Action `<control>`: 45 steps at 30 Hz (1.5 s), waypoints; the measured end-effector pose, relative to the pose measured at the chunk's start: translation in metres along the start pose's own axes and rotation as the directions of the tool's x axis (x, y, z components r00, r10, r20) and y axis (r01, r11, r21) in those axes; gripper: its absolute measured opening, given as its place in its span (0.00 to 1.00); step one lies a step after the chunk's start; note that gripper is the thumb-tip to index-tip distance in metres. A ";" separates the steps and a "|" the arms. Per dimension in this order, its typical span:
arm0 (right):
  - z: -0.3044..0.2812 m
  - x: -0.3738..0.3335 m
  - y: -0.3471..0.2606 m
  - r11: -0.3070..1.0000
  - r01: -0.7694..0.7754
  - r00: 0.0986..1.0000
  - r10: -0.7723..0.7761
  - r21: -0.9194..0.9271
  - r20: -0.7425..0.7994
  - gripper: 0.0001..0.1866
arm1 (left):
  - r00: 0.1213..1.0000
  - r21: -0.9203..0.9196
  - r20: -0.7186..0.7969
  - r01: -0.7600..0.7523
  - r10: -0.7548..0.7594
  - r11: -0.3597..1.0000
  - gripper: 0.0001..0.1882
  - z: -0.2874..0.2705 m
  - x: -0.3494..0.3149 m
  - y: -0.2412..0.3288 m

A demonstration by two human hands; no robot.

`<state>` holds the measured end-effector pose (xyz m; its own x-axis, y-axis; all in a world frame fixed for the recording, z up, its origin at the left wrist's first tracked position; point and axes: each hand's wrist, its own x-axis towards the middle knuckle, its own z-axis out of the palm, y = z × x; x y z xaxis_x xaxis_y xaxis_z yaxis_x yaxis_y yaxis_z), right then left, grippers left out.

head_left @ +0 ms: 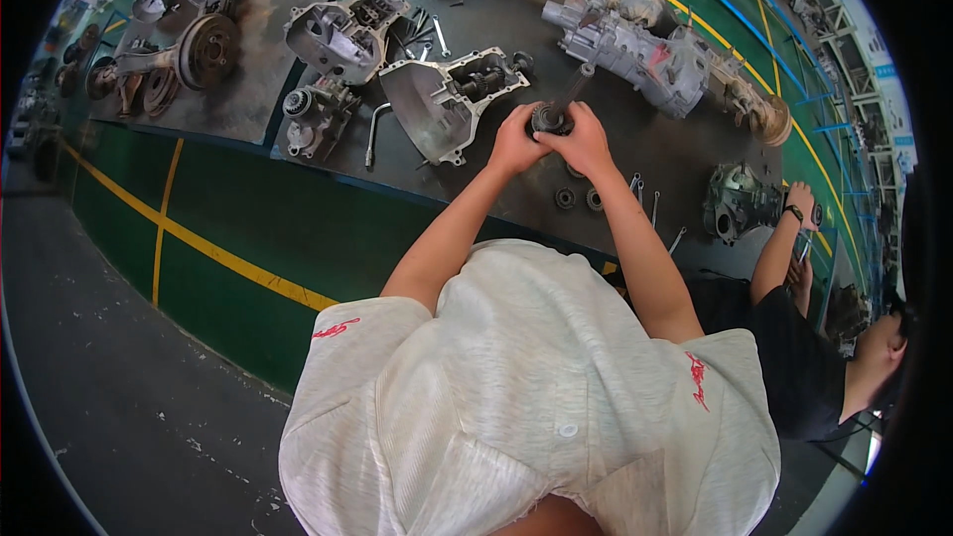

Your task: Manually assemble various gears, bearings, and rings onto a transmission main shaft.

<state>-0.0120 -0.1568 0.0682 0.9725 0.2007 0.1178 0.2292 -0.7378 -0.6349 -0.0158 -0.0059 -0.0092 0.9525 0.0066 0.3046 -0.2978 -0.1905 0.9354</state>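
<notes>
- The left hand (515,146) and the right hand (581,140) meet around a geared shaft (558,109); both grips are pressed together on the toothed collar at its lower end, fingers wrapped round it.
- The shaft stands tilted, its thin upper end leaning up and to the right, above the dark surface (476,189).
- Just left of the hands lies an open gearbox housing (445,99), its near corner close to the left wrist.
- Below the right hand two small bearing rings (579,199) sit on the surface, with a few loose wrenches (645,197) beside them.
- A long transmission casing (645,45) lies well apart, up and to the right.
- The front edge of the surface (397,194) runs under both forearms; a bare strip lies between the housing and that edge.
- Beyond the edge is green floor (258,218) with a yellow line (218,253), open on the left.
- At the right a co-worker's hand (797,203) rests on another housing (737,201).
</notes>
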 end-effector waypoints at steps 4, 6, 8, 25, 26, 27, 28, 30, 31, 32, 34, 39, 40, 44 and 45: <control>0.015 -0.009 0.006 0.997 0.061 0.995 -0.058 0.036 -0.079 0.41 | 1.000 0.051 0.021 0.005 -0.006 0.999 0.35 -0.002 -0.004 -0.006; 0.027 -0.008 0.021 0.993 0.117 0.981 -0.120 -0.030 -0.152 0.39 | 0.999 0.074 0.046 0.024 -0.028 0.997 0.36 0.000 -0.003 -0.005; 0.035 -0.006 0.021 0.990 0.138 0.974 -0.134 0.007 -0.182 0.37 | 0.998 0.078 0.055 0.020 -0.024 0.997 0.36 -0.001 -0.002 -0.008; 0.062 -0.013 -0.002 0.918 0.122 0.985 -0.064 0.378 -0.161 0.29 | 0.976 -0.354 0.217 0.112 -0.035 0.929 0.17 -0.039 0.068 0.118; 0.059 -0.016 -0.010 0.932 0.064 0.994 -0.029 0.356 -0.103 0.29 | 0.993 -0.312 0.085 0.106 -0.083 0.944 0.18 -0.031 0.067 0.105; 0.058 -0.016 -0.015 0.955 0.023 0.997 0.001 0.297 -0.079 0.28 | 0.991 -0.279 -0.041 0.111 -0.127 0.954 0.20 -0.028 0.066 0.095; 0.057 -0.018 -0.014 0.956 0.021 0.995 0.009 0.291 -0.102 0.29 | 0.987 -0.307 -0.026 0.143 -0.159 0.941 0.20 -0.024 0.067 0.102; 0.056 -0.017 -0.009 0.936 0.025 0.993 0.019 0.352 -0.121 0.29 | 0.981 -0.354 0.084 0.191 -0.173 0.916 0.21 -0.023 0.069 0.113; 0.055 -0.019 -0.003 0.918 0.016 0.989 0.044 0.397 -0.143 0.30 | 0.981 -0.351 0.079 0.195 -0.178 0.916 0.21 -0.022 0.071 0.117; 0.058 -0.019 0.000 0.910 -0.007 0.986 0.075 0.414 -0.148 0.31 | 0.982 -0.331 0.093 0.187 -0.165 0.925 0.21 -0.019 0.072 0.121; 0.065 -0.024 0.006 0.895 -0.006 0.982 0.091 0.446 -0.169 0.33 | 0.986 -0.280 0.084 0.164 -0.146 0.946 0.20 -0.014 0.072 0.125; 0.073 -0.030 0.029 0.891 0.002 0.979 0.090 0.454 -0.181 0.40 | 0.975 -0.272 0.147 0.204 -0.169 0.940 0.21 -0.003 0.066 0.124; 0.077 -0.028 0.037 0.865 0.049 0.989 0.027 0.500 -0.144 0.43 | 0.992 -0.227 0.085 0.110 -0.093 0.968 0.18 -0.001 0.066 0.120; 0.102 -0.047 0.084 0.387 -0.222 0.974 0.128 0.895 0.187 0.51 | 0.970 -0.310 0.077 0.244 -0.231 0.919 0.12 -0.003 0.060 0.116; 0.106 -0.055 0.100 0.249 -0.336 0.937 0.180 0.908 0.298 0.53 | 0.951 -0.349 0.099 0.308 -0.292 0.885 0.15 -0.008 0.060 0.121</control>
<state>-0.0474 -0.1732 -0.0827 0.9409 0.2472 -0.2313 -0.3069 0.3345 -0.8910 0.0050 -0.0205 0.1241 0.9994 -0.0355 -0.0011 0.0074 0.1763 0.9843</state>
